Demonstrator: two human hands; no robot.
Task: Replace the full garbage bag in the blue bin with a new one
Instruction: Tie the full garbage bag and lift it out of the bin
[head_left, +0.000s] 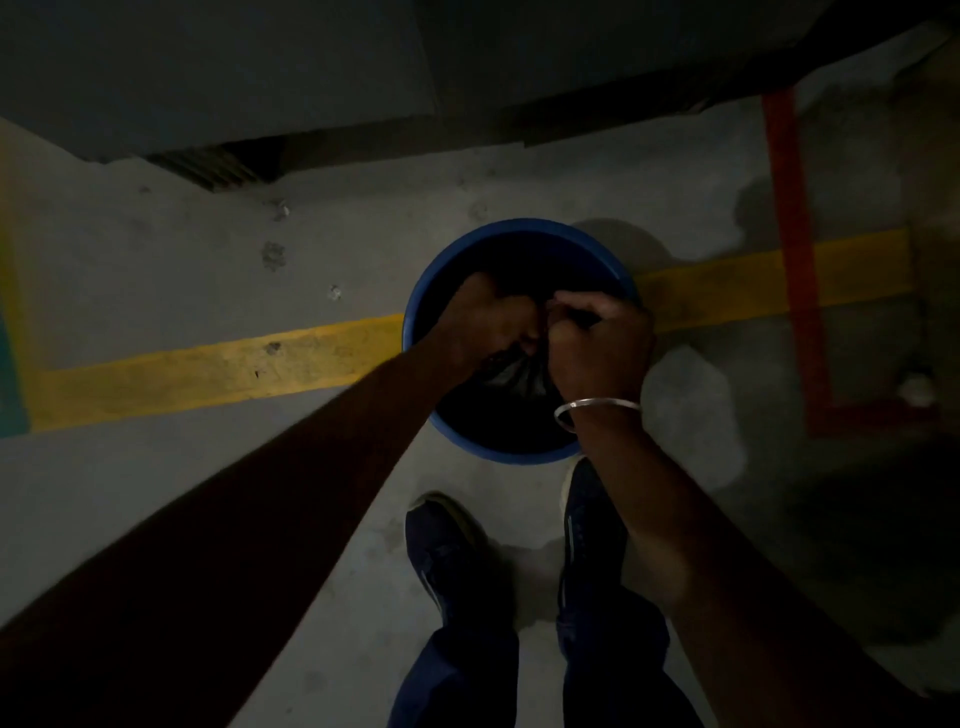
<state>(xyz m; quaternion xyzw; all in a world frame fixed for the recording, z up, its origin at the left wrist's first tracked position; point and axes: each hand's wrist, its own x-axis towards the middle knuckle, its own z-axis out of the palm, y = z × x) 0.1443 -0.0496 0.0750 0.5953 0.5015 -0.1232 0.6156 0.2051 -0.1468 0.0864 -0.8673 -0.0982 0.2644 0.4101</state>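
Note:
A round blue bin (511, 234) stands on the dim concrete floor just ahead of my feet. Inside it sits a black garbage bag (514, 376), its top gathered into a bunch at the middle of the bin. My left hand (485, 325) grips the gathered plastic from the left. My right hand (602, 340), with a metal bangle on the wrist, pinches the same bunch from the right. Both hands meet over the bin's centre. The bag's contents are hidden in the dark.
A yellow painted line (208, 366) runs across the floor under the bin. A red painted line (792, 249) marks the floor at the right. My two blue shoes (447, 551) stand close to the bin's near rim. A dark wall and a floor grate (218, 166) lie beyond.

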